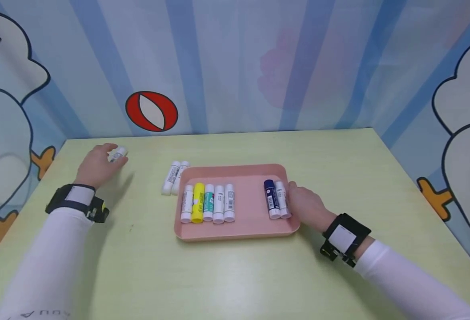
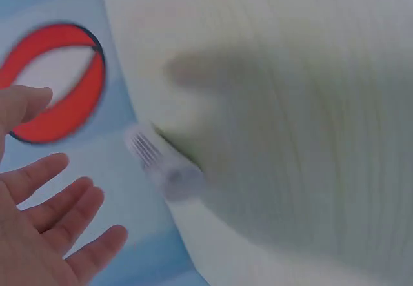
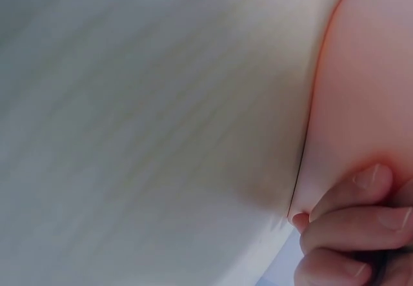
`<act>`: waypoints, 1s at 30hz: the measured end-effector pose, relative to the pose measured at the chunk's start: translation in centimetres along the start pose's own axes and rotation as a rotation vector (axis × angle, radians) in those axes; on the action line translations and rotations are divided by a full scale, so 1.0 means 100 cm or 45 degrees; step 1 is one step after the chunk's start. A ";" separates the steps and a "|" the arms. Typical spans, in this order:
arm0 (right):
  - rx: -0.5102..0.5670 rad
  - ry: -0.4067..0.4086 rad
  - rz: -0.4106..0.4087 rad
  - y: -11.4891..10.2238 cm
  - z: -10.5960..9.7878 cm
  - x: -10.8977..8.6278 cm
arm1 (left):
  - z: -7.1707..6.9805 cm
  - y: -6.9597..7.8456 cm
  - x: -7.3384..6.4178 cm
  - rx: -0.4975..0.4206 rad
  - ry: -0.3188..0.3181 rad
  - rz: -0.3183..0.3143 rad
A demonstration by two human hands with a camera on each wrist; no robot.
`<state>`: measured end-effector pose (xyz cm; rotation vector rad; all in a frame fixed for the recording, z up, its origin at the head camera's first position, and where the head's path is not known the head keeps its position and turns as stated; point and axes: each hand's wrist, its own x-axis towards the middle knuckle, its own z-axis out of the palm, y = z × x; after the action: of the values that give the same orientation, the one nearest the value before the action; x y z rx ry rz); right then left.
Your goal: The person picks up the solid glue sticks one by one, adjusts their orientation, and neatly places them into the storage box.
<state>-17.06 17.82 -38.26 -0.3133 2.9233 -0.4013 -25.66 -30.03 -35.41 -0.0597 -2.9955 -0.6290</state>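
At the far left of the table my left hand (image 1: 97,166) reaches over a white glue stick (image 1: 118,153). In the left wrist view its fingers (image 2: 68,215) are spread, with a gap between them and that glue stick (image 2: 164,162), which lies on the table. My right hand (image 1: 308,206) grips the right side of a pink tray (image 1: 247,230); the right wrist view has its fingers (image 3: 355,228) curled against the tray wall. A row of several glue sticks (image 1: 218,204) fills the tray's left part. Near the right hand lie a dark blue one (image 1: 272,200) and a white one (image 1: 282,200).
Two white glue sticks (image 1: 171,178) lie side by side against the tray's left rim. A printed blue backdrop (image 1: 235,66) stands along the back edge of the pale table (image 1: 226,284).
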 end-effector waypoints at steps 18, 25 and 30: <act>-0.019 -0.034 0.029 0.000 -0.001 0.002 | 0.026 -0.036 0.021 0.166 -0.190 -0.376; -0.012 -0.020 0.016 0.000 0.000 0.001 | 0.026 -0.019 0.016 0.270 -0.074 -0.389; -0.010 -0.010 0.008 0.001 0.000 0.001 | 0.028 -0.015 0.017 0.264 -0.035 -0.376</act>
<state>-17.14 17.89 -38.31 -0.3056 2.9183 -0.3865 -27.58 -30.23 -38.37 0.3957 -3.1030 -0.3360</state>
